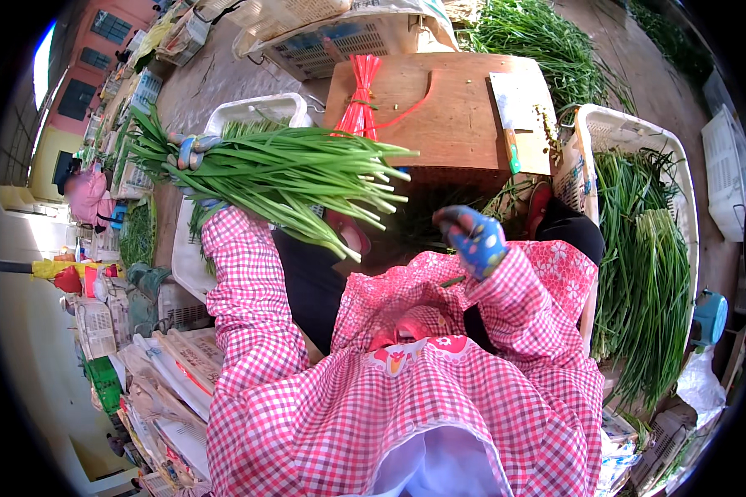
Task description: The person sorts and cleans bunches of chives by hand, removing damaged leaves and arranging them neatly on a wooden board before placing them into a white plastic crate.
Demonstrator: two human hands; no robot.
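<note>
My left hand (193, 155), in a patterned glove, is closed around a bunch of long green leafy stalks (286, 168), with the pale cut ends pointing right. My right hand (472, 239), in a blue dotted glove, is held above my lap with its fingers curled; whether anything is between them cannot be told. Beyond the hands stands a wooden board-topped table (441, 118). On it lie a tied bundle of red plastic strips (362, 99), one strip trailing from it, and a cleaver (505, 118) with a green-ended handle.
At right, a white plastic crate (653, 127) holds more green stalks (656, 267). Another white crate (292, 105) stands at left under the held bunch. Loose greens (534, 50) are heaped on the floor behind the table. A person (90, 196) in pink is far left.
</note>
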